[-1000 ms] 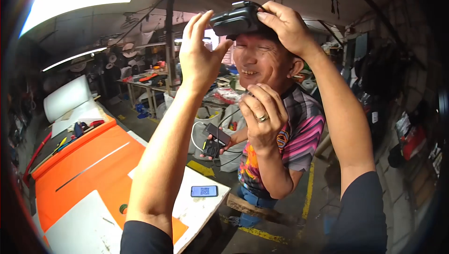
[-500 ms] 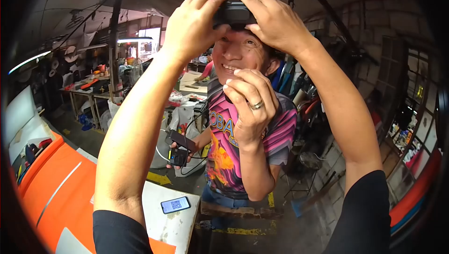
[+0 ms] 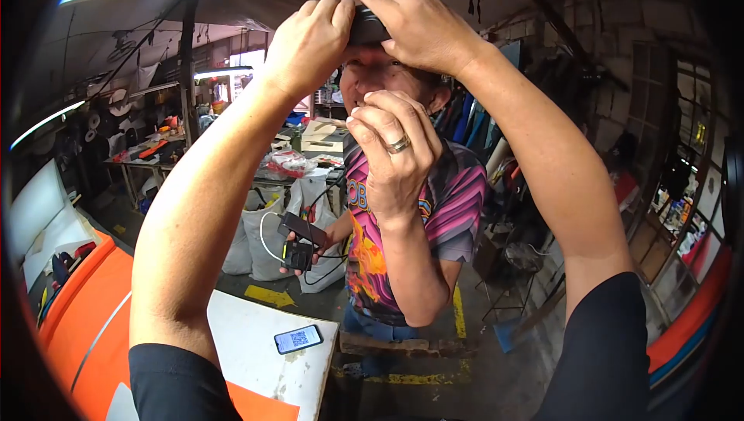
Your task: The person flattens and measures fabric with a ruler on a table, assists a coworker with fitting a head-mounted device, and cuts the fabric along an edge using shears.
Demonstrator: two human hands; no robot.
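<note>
A black head-worn device [image 3: 367,26] sits on the forehead of a person [image 3: 457,196] facing me. My left hand [image 3: 310,45] wraps its fingers round one side of it, and my right hand [image 3: 422,26] grips the other side. Below them the person's raised hand [image 3: 399,150], with a ring on one finger, partly covers their face. Their other hand, lower down, holds a black box [image 3: 302,227] and a small black device [image 3: 297,255] with cables.
A phone showing a square code [image 3: 298,339] lies on a white table [image 3: 240,328] beside orange material [image 3: 85,305]. White sacks [image 3: 263,239] stand behind the person. Cluttered worktables are further back, and a stool [image 3: 515,266] is at the right.
The view has turned to the right. My left hand, apart from the device one second ago, has closed on its side. My right hand has shifted over its front.
</note>
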